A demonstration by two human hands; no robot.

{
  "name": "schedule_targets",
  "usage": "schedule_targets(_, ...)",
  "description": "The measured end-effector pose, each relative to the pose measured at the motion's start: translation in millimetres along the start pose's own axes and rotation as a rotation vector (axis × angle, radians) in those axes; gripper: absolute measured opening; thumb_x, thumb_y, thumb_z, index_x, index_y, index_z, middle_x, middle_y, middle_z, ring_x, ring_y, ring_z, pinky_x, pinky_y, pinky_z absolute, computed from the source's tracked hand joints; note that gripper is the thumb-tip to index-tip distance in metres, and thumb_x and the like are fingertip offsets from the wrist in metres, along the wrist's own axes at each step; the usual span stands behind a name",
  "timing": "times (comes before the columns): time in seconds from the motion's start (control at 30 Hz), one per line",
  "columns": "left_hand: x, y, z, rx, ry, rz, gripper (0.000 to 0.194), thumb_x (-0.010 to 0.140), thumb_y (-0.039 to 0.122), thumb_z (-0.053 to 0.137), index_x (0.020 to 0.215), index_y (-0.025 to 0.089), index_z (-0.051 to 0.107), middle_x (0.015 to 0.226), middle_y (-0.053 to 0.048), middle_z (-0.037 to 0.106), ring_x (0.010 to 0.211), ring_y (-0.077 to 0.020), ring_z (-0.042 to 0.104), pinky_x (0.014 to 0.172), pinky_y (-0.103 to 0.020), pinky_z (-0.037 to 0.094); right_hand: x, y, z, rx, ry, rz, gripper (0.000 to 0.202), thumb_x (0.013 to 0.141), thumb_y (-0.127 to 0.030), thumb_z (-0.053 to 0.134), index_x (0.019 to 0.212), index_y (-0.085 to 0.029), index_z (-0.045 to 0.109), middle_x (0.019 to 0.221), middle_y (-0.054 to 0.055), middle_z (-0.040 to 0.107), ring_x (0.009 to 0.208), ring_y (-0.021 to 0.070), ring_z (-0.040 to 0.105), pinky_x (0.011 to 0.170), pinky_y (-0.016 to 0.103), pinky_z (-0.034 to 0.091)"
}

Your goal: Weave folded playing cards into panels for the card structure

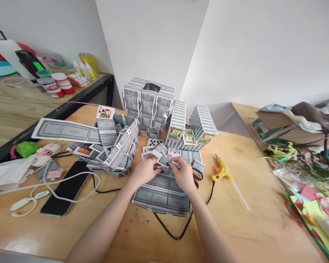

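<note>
Between phone and glue gun, near a looping black cable, both hands pinch patterned cards.

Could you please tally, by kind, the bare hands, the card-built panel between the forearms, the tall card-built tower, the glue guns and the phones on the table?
Hands: 2 (left hand, right hand)
Card-built panel: 1
Card-built tower: 1
Glue gun: 1
Phone: 1
Total: 6
</note>
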State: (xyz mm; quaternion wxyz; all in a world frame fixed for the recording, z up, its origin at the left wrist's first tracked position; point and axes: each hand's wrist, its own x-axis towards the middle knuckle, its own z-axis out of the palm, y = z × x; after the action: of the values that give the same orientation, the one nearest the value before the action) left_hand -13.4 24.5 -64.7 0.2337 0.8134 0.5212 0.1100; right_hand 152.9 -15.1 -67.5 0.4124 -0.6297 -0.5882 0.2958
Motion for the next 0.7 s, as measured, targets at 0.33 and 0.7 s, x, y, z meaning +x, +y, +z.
schedule_targets(0.33,-1.8,2.3,-2.3,-0.104,0.011,-0.031,0.031,0.068,0.026,0.062,0.096,0.02,0.05,0.086,-0.002,0.067,0.085,-0.0216,0.061,0.065,-0.026,0.043,0.8,-0.3,0.3,-0.018,0.002,-0.021,0.012,0.075,-0.027,0.049,0.083,-0.02,0.054,0.077,0.002,0.066,0.069,0.017,0.06,0.064,0.026,0.043)
schedule_targets(0.7,-0.8,4.1,-2.0,-0.072,0.012,-0.048,0.026,0.068,0.026,0.062,0.091,0.018,0.054,0.085,-0.004,0.067,0.088,-0.0232,0.06,0.071,-0.028,0.044,1.2,-2.3,0.1,-0.016,-0.029,-0.039,0.011,0.075,-0.028,0.049,0.082,-0.02,0.053,0.076,0.002,0.065,0.069,0.0168,0.059,0.065,0.026,0.043)
